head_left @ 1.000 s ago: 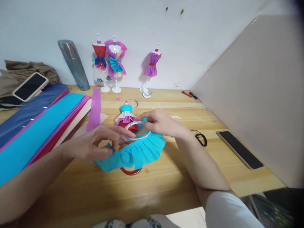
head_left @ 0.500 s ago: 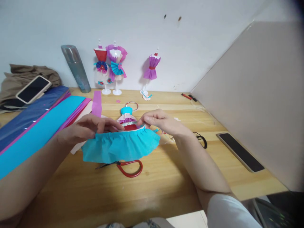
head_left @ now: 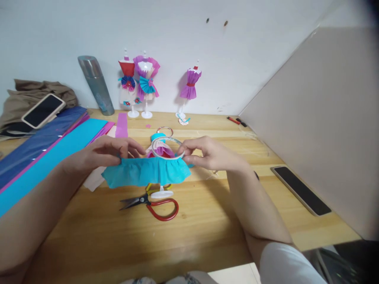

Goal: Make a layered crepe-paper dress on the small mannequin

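A gathered strip of turquoise crepe paper (head_left: 145,172) stretches between my two hands, its ruffled edge hanging down. My left hand (head_left: 114,152) pinches its upper edge near the left end. At the other end, my right hand (head_left: 201,154) grips the paper together with a thin, pale tape roll (head_left: 167,138), which stands up along the top edge. Directly behind is a small mannequin (head_left: 158,136) with a turquoise top and pink tiered skirt; the strip hides its middle, and its white base shows below. Scissors (head_left: 142,200) with red and yellow handles lie in front of it.
Three dressed mini mannequins (head_left: 191,85) stand along the wall. At left are crepe paper sheets (head_left: 56,154), a phone (head_left: 44,111), brown cloth (head_left: 44,92) and a bottle (head_left: 96,85). Another phone (head_left: 300,190) lies right, beside the partition (head_left: 319,118).
The strip has risen and tilted back, uncovering the scissors' blades and the mannequin's base. The tape roll now stands upright in view. My left fingers have drawn slightly left from the edge's middle.
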Motion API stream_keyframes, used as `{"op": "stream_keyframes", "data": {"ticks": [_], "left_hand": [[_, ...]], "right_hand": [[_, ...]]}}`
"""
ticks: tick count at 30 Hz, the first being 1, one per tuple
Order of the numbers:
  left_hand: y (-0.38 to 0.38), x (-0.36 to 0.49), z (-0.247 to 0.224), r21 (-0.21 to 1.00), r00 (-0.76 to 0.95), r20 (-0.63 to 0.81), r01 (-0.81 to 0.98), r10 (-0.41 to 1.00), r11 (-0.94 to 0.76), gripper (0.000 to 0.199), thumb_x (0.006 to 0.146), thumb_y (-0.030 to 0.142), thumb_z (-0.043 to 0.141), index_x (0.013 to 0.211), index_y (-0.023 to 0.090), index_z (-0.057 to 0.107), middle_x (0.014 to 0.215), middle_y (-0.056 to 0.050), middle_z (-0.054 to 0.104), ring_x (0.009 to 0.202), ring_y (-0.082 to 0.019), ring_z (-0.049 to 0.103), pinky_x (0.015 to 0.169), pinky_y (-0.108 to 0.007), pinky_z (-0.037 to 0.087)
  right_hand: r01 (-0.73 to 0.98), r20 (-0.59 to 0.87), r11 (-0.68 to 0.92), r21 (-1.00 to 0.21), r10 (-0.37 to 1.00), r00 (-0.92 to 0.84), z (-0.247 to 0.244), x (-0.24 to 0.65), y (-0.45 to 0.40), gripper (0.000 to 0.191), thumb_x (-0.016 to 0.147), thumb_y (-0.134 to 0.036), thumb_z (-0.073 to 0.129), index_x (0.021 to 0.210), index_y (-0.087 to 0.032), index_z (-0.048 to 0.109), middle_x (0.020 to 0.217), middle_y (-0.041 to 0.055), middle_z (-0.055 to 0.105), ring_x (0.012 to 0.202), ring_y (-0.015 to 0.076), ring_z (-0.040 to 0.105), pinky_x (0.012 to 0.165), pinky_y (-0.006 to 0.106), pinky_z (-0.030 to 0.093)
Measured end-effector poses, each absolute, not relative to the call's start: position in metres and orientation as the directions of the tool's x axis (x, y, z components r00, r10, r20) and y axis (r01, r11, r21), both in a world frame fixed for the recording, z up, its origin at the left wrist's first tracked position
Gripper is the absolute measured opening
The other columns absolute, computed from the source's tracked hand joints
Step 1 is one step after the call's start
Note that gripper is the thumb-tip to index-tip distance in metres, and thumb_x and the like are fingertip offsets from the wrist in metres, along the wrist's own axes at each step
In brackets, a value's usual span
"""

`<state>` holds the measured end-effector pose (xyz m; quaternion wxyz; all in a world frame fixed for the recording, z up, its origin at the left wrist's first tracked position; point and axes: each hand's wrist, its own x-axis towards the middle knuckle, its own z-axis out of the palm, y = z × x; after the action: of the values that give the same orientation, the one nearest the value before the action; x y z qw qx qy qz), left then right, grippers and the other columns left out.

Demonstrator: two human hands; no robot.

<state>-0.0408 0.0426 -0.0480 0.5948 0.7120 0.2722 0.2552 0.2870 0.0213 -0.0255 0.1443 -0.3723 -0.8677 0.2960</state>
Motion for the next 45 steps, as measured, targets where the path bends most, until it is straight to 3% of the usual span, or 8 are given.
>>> {"op": "stream_keyframes", "data": {"ticks": [5,11,19,24,30,45], "left_hand": [[0.034,-0.023,-0.056,0.933,0.735,-0.146,0.325,0.662,-0.154,0.018,0.078,0.034,0.075,0.074,0.017,0.073,0.069,-0.003,0.066,0.064,-0.016,0.058,0.057,-0.022,0.045],[0.016,0.012,-0.071,0.953,0.708,-0.269,0.293,0.653,0.075,0.026,0.072,0.041,0.075,0.067,0.018,0.065,0.062,0.001,0.061,0.062,-0.013,0.054,0.056,-0.022,0.042],[0.023,0.020,-0.092,0.945,0.505,-0.312,0.255,0.805,0.207,0.033,0.068,0.043,0.075,0.059,0.017,0.056,0.055,0.003,0.053,0.052,-0.010,0.046,0.050,-0.022,0.036],[0.029,0.017,-0.097,0.937,0.432,-0.345,0.210,0.833,0.279,0.031,0.069,0.042,0.076,0.066,0.017,0.059,0.058,0.003,0.056,0.053,-0.010,0.051,0.052,-0.023,0.040],[0.034,0.018,-0.102,0.928,0.384,-0.366,0.219,0.848,0.301,0.029,0.070,0.041,0.075,0.066,0.017,0.061,0.056,0.002,0.057,0.050,-0.012,0.054,0.048,-0.023,0.040],[0.043,0.015,-0.111,0.920,0.359,-0.371,0.269,0.856,0.286,0.031,0.070,0.045,0.071,0.063,0.017,0.059,0.052,0.000,0.057,0.045,-0.012,0.052,0.043,-0.023,0.040]], "right_hand": [[0.707,-0.240,0.544,-0.452,0.689,-0.684,-0.012,0.297,0.007,0.017,0.086,-0.026,0.057,0.083,-0.018,0.071,0.069,0.0013,0.067,0.059,0.0142,0.054,0.059,0.026,0.035],[0.865,-0.364,0.447,-0.230,0.785,-0.502,-0.009,0.291,0.003,0.017,0.077,-0.016,0.057,0.063,-0.019,0.066,0.053,-0.0004,0.056,0.050,0.0129,0.044,0.052,0.028,0.026],[0.890,-0.389,0.407,-0.206,0.800,-0.456,-0.016,0.290,0.016,0.025,0.083,-0.022,0.054,0.058,-0.020,0.054,0.053,-0.0014,0.048,0.051,0.0125,0.039,0.053,0.030,0.027],[0.873,-0.365,0.381,-0.306,0.800,-0.477,-0.020,0.295,0.027,0.030,0.090,-0.028,0.052,0.061,-0.020,0.049,0.061,0.0002,0.055,0.057,0.0130,0.044,0.056,0.029,0.030],[0.888,-0.367,0.324,-0.325,0.822,-0.435,-0.030,0.294,0.037,0.032,0.094,-0.026,0.049,0.063,-0.020,0.048,0.065,0.0027,0.061,0.061,0.0138,0.051,0.058,0.029,0.032],[0.947,-0.363,0.310,-0.090,0.875,-0.321,-0.037,0.278,0.033,0.031,0.095,-0.029,0.049,0.072,-0.016,0.064,0.070,0.0060,0.064,0.058,0.0135,0.045,0.057,0.030,0.028]]}}
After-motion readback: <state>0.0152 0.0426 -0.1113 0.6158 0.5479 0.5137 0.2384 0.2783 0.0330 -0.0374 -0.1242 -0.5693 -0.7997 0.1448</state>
